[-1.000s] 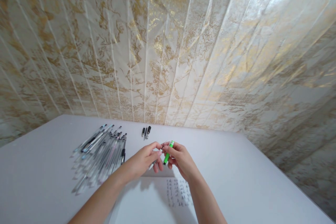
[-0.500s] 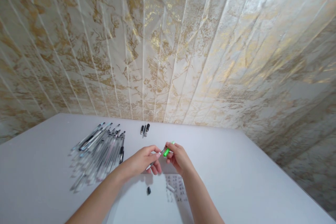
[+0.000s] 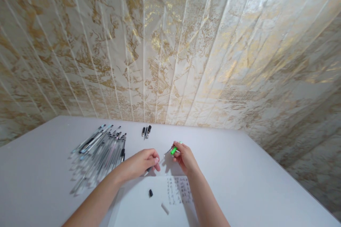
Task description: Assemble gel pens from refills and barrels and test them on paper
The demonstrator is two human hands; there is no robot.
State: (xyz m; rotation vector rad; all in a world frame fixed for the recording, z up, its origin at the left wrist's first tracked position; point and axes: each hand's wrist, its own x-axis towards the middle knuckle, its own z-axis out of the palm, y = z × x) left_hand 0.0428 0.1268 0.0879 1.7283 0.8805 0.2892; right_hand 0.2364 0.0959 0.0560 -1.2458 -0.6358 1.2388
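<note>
My right hand [image 3: 186, 158] is closed around a short bright green tube [image 3: 174, 150], possibly a highlighter or a cap. A thin pen refill [image 3: 167, 151] sticks out from the same fingers toward the left. My left hand [image 3: 149, 161] is closed on a slim pen barrel; its dark end [image 3: 148, 170] shows below the fingers, and a pale clear end lies near the fingertips. The hands are apart, just above the paper's far edge. On the white paper [image 3: 138, 205] lie a black pen cap [image 3: 151, 193] and a small grey-white cylinder [image 3: 165, 208].
A large pile of pens [image 3: 103, 152] lies to the left on the white table [image 3: 239, 173]. Some black pen parts [image 3: 146, 132] sit near the back edge. Handwriting [image 3: 178, 189] covers the paper's right side. A gold-patterned wall covering [image 3: 165, 49] rises behind.
My hands have drawn apart, the right one moving slightly right with the green tube. The refill tip now shows clear of my left fingers. The grey-white cylinder has shifted toward me on the paper.
</note>
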